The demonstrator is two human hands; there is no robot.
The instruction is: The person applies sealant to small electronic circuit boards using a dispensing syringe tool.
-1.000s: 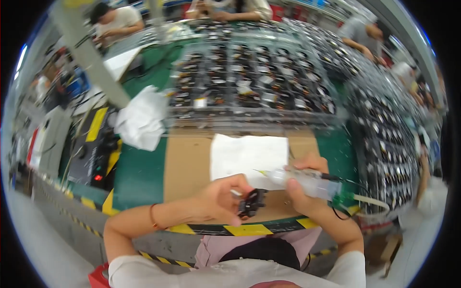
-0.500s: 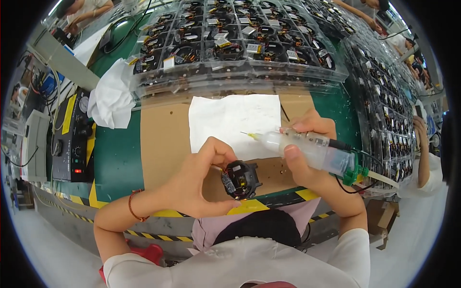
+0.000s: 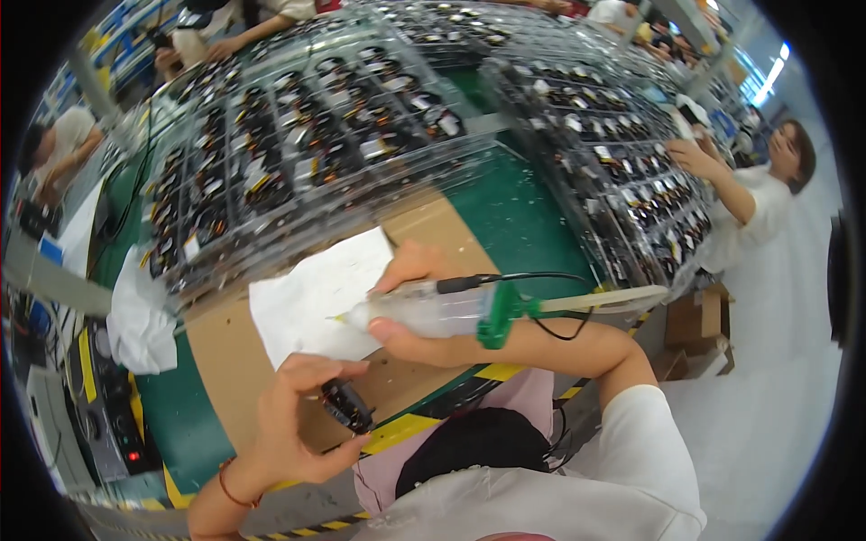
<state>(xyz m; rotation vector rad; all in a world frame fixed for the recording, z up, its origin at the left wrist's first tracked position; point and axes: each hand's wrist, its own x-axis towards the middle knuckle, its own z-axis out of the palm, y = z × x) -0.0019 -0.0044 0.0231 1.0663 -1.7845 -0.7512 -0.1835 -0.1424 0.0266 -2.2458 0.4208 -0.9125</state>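
Note:
My left hand [image 3: 290,417] is curled around a small round black watch-like casing [image 3: 346,406], gripping it above the front edge of the bench. The casing is tilted, so its inside is mostly hidden. My right hand [image 3: 417,335] holds a clear dispensing syringe [image 3: 424,309] lying nearly level, its yellow needle tip pointing left. A green cap [image 3: 497,316] with a pale hose closes its back end. Below the syringe tip lies a white paper sheet [image 3: 302,293]; the tip is up and right of the casing, apart from it.
Brown cardboard [image 3: 216,347] covers the green bench [image 3: 171,419]. Stacked clear trays [image 3: 298,194] of black parts stand behind, with more trays [image 3: 613,171] at right. Crumpled white paper [image 3: 142,316] and a black control box [image 3: 113,415] are at left. A co-worker [image 3: 753,203] stands at right.
The view has swung to the right, bringing a co-worker into sight. The casing has turned from its open face to a tilted, edge-on pose. Both hands keep their holds.

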